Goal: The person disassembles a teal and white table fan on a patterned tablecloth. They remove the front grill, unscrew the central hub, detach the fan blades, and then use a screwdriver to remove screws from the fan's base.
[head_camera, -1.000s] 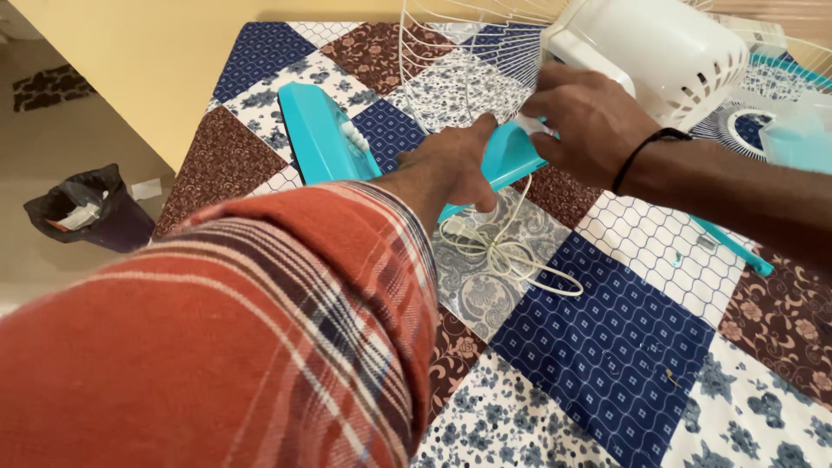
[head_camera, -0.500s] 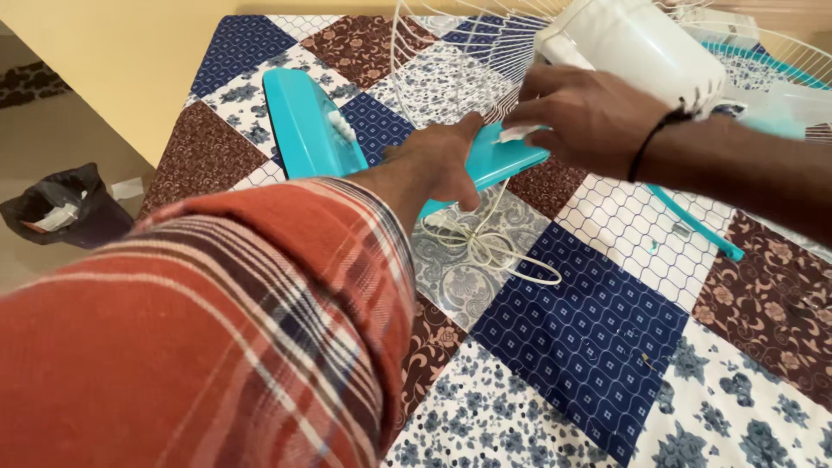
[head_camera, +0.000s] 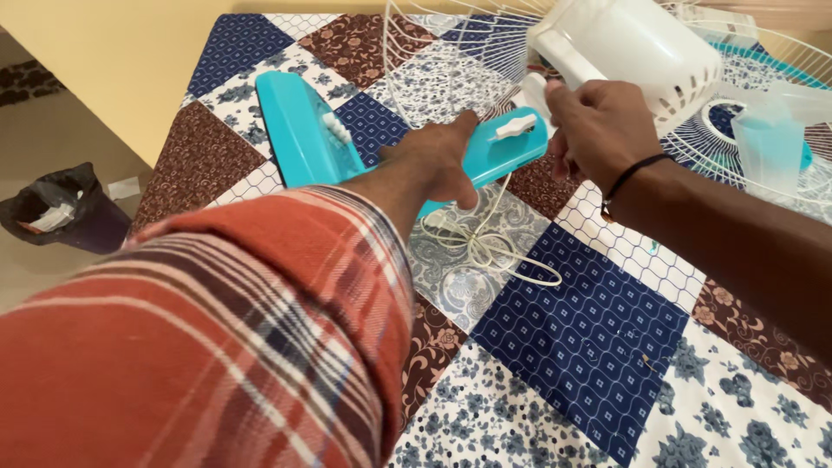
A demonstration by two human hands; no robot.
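Patchwork-covered table [head_camera: 607, 347] is carrying a white fan motor housing [head_camera: 633, 52] and teal fan base [head_camera: 485, 156]. Left hand [head_camera: 433, 160] is pressing flat, fingers extended, on the base; right hand [head_camera: 598, 130] is curling closed beside its white knob [head_camera: 516, 128]. Loose cord [head_camera: 485, 247] is risking a snag, probably tugging the base.

Left hand [head_camera: 433, 160] presses turquoise fan base [head_camera: 494, 156] — right hand [head_camera: 598, 130] seemingly grips its neck.
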